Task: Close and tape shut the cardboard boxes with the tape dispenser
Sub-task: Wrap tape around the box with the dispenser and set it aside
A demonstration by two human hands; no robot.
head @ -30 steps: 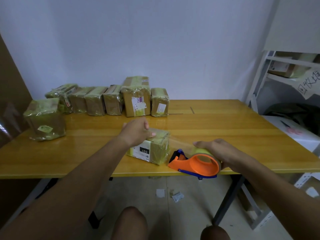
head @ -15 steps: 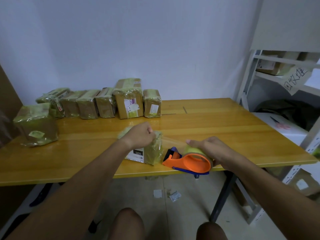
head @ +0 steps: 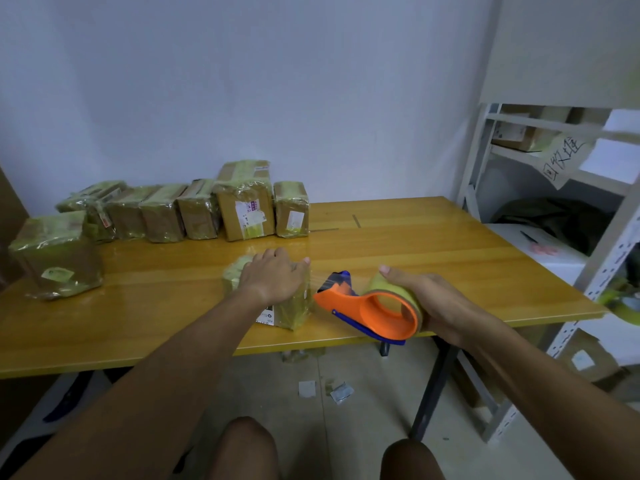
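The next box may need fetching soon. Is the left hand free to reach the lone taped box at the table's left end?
Probably not yet: the left hand is pressing down the small box being taped. The table between it and the lone box looks clear.

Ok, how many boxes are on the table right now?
8 boxes: six in the back row, one alone at far left, one under the left hand. Others may hide behind the row.
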